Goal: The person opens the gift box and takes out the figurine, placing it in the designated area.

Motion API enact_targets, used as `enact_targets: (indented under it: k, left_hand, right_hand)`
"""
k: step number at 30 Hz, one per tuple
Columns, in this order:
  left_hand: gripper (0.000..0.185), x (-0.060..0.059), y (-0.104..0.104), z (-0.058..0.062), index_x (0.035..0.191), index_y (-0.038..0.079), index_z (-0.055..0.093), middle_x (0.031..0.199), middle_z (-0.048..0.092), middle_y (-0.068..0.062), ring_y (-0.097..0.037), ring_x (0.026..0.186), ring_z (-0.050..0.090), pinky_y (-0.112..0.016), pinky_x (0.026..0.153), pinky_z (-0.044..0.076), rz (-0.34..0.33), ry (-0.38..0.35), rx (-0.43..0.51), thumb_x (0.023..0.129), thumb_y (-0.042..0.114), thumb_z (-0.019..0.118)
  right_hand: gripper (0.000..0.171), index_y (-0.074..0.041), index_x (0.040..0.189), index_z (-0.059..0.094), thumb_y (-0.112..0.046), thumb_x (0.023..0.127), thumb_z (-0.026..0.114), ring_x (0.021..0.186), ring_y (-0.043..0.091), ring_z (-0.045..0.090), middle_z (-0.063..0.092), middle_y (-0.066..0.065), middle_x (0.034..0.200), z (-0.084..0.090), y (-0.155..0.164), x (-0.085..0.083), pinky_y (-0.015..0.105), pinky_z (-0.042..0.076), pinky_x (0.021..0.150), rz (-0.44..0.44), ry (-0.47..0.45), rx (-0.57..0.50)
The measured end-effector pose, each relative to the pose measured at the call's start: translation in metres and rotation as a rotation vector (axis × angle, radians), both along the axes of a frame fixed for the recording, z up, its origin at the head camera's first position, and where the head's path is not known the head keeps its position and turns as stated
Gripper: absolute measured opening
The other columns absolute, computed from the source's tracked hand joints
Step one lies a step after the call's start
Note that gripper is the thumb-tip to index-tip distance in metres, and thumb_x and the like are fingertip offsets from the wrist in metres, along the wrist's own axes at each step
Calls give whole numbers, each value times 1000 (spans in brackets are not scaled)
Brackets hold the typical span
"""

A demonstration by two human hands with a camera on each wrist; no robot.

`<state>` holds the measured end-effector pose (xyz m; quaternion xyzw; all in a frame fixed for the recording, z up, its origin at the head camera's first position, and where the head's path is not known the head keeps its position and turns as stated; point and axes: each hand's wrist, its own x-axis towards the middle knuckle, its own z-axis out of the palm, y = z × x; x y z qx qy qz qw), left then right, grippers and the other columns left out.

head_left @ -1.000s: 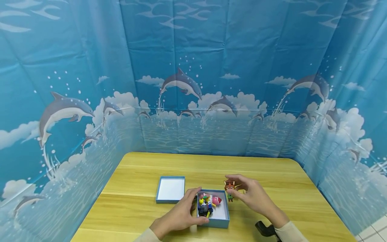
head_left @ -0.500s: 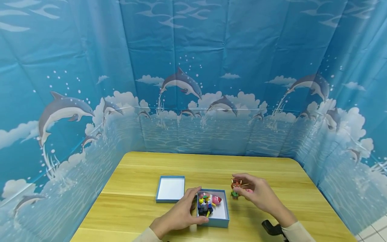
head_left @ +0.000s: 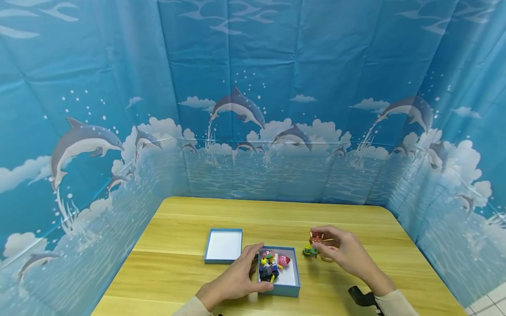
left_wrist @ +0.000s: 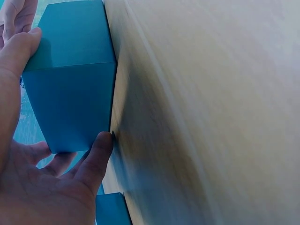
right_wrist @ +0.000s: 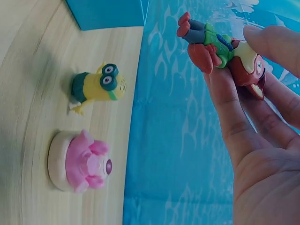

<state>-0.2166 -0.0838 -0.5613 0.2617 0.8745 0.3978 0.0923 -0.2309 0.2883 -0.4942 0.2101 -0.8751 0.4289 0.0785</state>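
Note:
My left hand [head_left: 237, 281] holds the blue open box [head_left: 286, 291], thumb at its near side and fingers at the far left corner. Several small toy figures [head_left: 269, 270] lie jumbled in the box's left part, with white floor showing at the right. Above the table to the right, my right hand [head_left: 349, 254] pinches a fox figurine [right_wrist: 251, 65] by the head, thumb against fingers. The fox wears green, its legs pointing away from the palm. Below it on the table stand a yellow minion figure [right_wrist: 105, 86] and a pink toy on a cream base [right_wrist: 86, 164].
A shallow blue lid [head_left: 224, 245], white inside, lies left of the box. A black device [head_left: 361, 297] is at the right wrist. Behind the wooden table [head_left: 178, 219] hangs a blue dolphin curtain [head_left: 253, 175].
My right hand has moved right with the fox figurine, away from the box. The yellow minion figure now shows beside the fox. The left hand has stayed on the box.

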Motion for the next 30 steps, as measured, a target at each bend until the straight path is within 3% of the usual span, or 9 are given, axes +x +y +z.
enact_targets:
  k: [8, 17, 30]
  left_hand:
    - [118, 0, 0, -1, 187, 23, 24, 187, 36, -5, -39, 164, 55, -67, 131, 50, 3, -6, 5, 99, 72, 86]
    - [118, 0, 0, -1, 187, 25, 24, 187, 36, -4, -38, 164, 56, -67, 131, 51, 4, -5, -1, 99, 73, 85]
    - [116, 0, -1, 0, 187, 25, 24, 187, 35, -4, -37, 163, 55, -60, 131, 52, 0, -22, 22, 100, 68, 87]
  right_hand:
    - [37, -14, 144, 79, -17, 108, 86, 107, 8, 86, 83, 7, 122, -1, 11, 0, 27, 72, 85, 8, 0, -46]
    - [36, -15, 142, 80, -16, 107, 87, 110, 10, 84, 83, 2, 124, -3, 22, -3, 23, 69, 92, -42, 108, 15]
    - [36, -15, 141, 81, -11, 106, 87, 110, 7, 82, 85, 7, 129, -12, 36, -5, 25, 70, 87, -81, 149, 34]
